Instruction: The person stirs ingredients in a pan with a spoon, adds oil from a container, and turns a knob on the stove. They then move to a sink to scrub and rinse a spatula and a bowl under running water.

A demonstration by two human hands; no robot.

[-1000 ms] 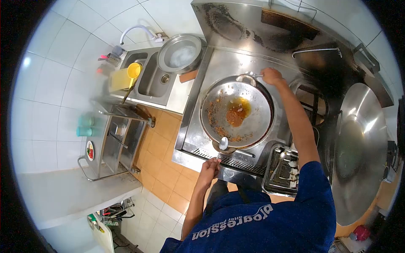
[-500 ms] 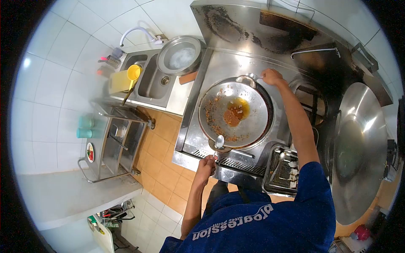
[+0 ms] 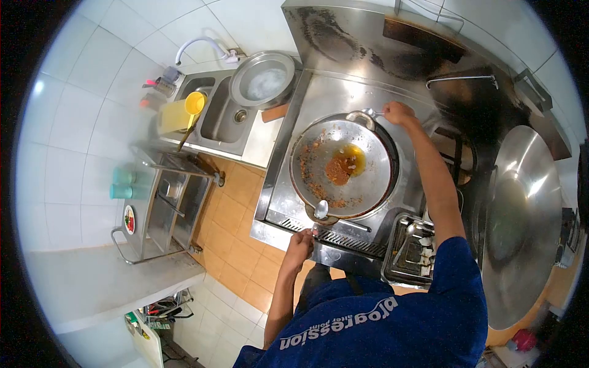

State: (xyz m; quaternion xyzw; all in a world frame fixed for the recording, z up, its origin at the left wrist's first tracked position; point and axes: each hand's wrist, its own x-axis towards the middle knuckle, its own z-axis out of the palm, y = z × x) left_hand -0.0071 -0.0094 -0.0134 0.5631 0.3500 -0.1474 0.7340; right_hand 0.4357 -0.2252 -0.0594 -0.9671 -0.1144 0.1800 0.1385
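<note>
A wide metal wok sits on the stove, with yellow oil and reddish-brown bits pooled in its middle and more bits stuck along its left and near sides. My left hand, closed at the stove's front edge, grips a metal spoon whose bowl lies over the wok's near rim by the handle there. Beyond the wok, my right hand is closed around a shiny spoon-like utensil, its tip right at the wok's far handle.
To the right, a tray holds a ladle and several small pieces; a very large wok stands beyond. A sink with a big metal basin and yellow dipper is at left. A steel trolley bears a plate.
The view has shifted slightly. Both hands stay closed in nearly the same places by the wok, and the wok's contents look the same.
</note>
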